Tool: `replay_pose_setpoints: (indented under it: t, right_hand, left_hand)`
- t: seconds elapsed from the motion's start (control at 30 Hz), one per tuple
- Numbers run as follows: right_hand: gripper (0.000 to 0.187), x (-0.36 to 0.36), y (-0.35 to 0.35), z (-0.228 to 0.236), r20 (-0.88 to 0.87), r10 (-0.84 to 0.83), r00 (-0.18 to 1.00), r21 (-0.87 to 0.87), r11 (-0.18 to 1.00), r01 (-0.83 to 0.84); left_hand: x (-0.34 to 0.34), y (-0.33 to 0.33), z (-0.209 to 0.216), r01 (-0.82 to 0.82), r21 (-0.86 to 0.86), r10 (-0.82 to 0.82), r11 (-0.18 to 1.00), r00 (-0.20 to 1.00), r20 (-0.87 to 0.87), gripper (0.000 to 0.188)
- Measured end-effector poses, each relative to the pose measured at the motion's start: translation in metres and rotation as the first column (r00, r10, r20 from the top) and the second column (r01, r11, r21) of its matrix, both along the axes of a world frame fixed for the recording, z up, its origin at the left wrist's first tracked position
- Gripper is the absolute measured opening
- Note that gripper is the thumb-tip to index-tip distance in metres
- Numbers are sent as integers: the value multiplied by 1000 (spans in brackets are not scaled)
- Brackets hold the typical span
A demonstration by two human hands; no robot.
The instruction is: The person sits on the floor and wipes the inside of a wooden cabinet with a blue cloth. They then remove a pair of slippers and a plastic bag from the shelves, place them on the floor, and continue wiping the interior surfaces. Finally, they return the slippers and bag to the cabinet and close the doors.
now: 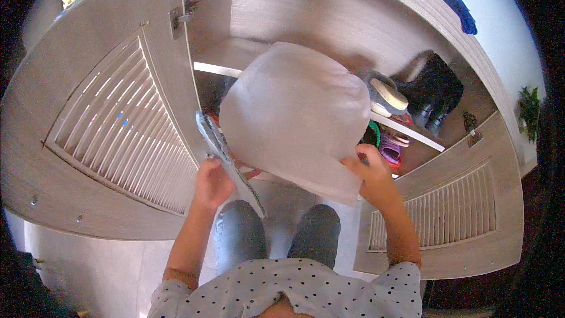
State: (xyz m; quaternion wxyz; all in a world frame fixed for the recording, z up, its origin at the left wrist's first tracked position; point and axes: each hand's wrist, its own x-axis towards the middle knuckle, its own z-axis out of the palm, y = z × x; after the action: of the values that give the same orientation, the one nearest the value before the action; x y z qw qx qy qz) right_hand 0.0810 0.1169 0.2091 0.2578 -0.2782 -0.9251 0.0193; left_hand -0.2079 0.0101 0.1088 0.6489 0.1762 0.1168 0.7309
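Note:
A large, pale pinkish-white, bag-like thing (294, 112) hangs in front of me before an open cabinet, its surface smooth with folds at the right corner. My right hand (375, 175) pinches its right lower edge between thumb and fingers. On the other side, my left hand (215, 184) is closed round a flat, thin grey-silver piece (226, 153), seen almost edge-on. Fingertips of that hand show past this piece, near the pale thing's lower edge; whether they touch it I cannot tell. What lies behind the pale thing is hidden.
Two slatted cabinet doors stand open, one on the left (76, 200) and one on the right (506, 212). Inside, a white-edged shelf (421, 135) bears a cream-soled shoe (388, 95) and black boots (438, 91). Below are purple footwear (388, 148). Dark cloth (452, 5) lies on top.

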Motion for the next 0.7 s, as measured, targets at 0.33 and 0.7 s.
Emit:
replay_pose_setpoints:
  t: [0.33, 0.7]
  right_hand:
    - [28, 16, -2, 7, -5, 33, 999, 226, 974, -31]
    - [26, 19, 20, 3, -77, 171, 982, 82, 983, -164]
  left_hand:
    - [-4, -1, -15, -62, -56, 60, 997, 997, -40, 24]
    - [-7, -24, -1, -13, -29, 13, 999, 1000, -5, 28]
